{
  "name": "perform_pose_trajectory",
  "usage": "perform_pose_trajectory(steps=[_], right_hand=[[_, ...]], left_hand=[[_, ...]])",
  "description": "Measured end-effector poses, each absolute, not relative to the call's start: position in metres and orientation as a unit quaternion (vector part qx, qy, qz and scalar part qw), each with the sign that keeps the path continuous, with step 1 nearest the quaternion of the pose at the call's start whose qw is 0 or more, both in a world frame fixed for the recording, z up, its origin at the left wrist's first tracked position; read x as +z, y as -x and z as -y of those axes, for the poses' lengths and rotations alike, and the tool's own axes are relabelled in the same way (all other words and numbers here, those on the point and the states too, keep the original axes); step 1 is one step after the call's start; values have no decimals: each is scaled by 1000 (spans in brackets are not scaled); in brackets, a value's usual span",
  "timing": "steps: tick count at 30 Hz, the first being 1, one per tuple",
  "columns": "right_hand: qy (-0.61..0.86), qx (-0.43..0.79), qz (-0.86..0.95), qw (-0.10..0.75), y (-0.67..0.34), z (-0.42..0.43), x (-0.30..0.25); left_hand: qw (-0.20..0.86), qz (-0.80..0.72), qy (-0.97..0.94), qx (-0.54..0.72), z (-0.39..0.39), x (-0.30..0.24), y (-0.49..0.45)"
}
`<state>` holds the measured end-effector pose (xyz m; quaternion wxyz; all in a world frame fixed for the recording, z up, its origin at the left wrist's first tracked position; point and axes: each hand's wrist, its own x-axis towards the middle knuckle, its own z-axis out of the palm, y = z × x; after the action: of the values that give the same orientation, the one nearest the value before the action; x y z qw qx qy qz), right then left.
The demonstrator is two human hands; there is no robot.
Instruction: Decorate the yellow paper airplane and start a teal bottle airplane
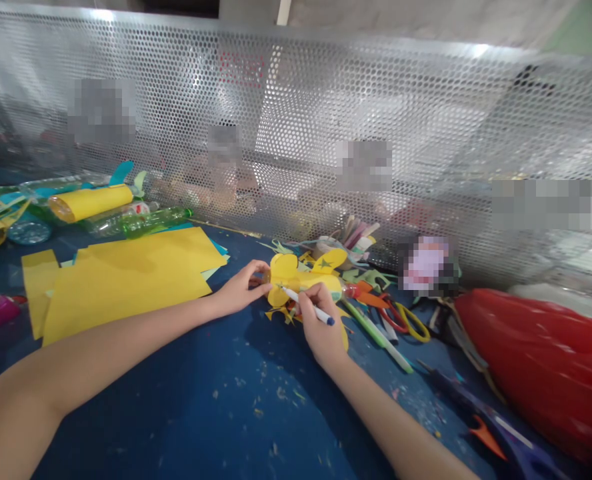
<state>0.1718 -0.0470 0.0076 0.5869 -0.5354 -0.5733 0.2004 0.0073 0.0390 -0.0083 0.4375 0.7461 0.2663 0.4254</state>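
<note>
A plastic bottle wrapped in yellow paper shapes (296, 277) lies on the blue table (216, 400) in the middle. My left hand (239, 288) pinches the yellow paper at the bottle's left end. My right hand (320, 325) is closed round a white pen with a blue cap (309, 307), its tip touching the yellow paper. Small yellow and orange offcuts lie under the bottle.
Yellow paper sheets (126, 277) lie at left, with a yellow paper roll (91, 202) and a green bottle (151, 221) behind. Scissors (406, 320) and pens (381, 337) lie at right, next to a red plastic bag (541, 360). A perforated metal screen (326, 120) closes the far side.
</note>
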Motion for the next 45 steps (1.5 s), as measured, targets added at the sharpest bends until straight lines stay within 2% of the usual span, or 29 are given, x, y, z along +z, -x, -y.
perform_pose_trajectory(steps=[45], right_hand=[[533,199,560,602,-171,47,8]], left_hand=[[452,-263,-736,430,-38,-8,-8]])
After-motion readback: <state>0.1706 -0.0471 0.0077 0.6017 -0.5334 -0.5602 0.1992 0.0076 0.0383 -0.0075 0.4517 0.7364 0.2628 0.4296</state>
